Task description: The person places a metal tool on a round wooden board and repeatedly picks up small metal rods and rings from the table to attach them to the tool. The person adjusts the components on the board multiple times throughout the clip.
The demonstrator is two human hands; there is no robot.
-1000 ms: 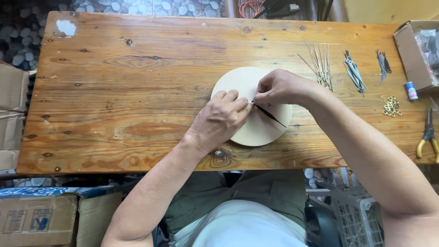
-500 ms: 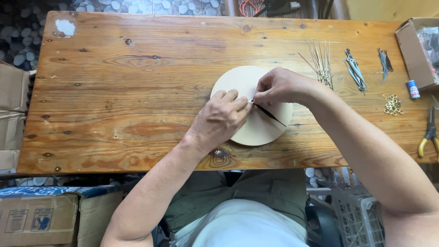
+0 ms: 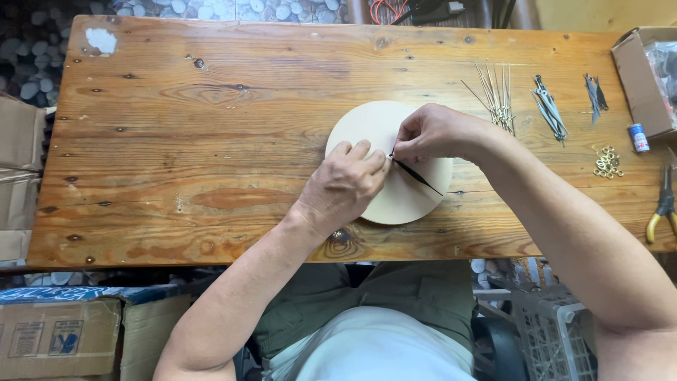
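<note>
1. Two hands are meeting over the middle of a pale round disc [image 3: 374, 127], which is lying flat on the wooden table [image 3: 211, 141], near its front edge and a little right of centre.
2. The left hand [image 3: 343, 187] is resting on the disc with its fingers curled, and its fingertips are pressing just beside the centre; whether they are pinching anything I cannot tell.
3. The right hand [image 3: 434, 132] is closing thumb and forefinger on the inner end of a thin black pointer [image 3: 417, 176], which is lying across the disc and pointing toward the lower right.
4. Judging from this, the step in hand is the fitting of the pointer at the centre of the disc, as with the hand of a clock. It seems to be only partly done, because both hands are holding at the centre.
5. The next move is probably calling for a small and straight push at the centre, while the left hand is keeping the disc from turning. The pointer looks thin, so too much force may be bending it.
6. Further right on the table, well apart from the disc, are lying a bundle of thin metal rods [image 3: 496, 90], some dark pointers [image 3: 549, 107], a heap of small brass rings [image 3: 607, 162], and pliers with yellow handles [image 3: 663, 204].
</note>
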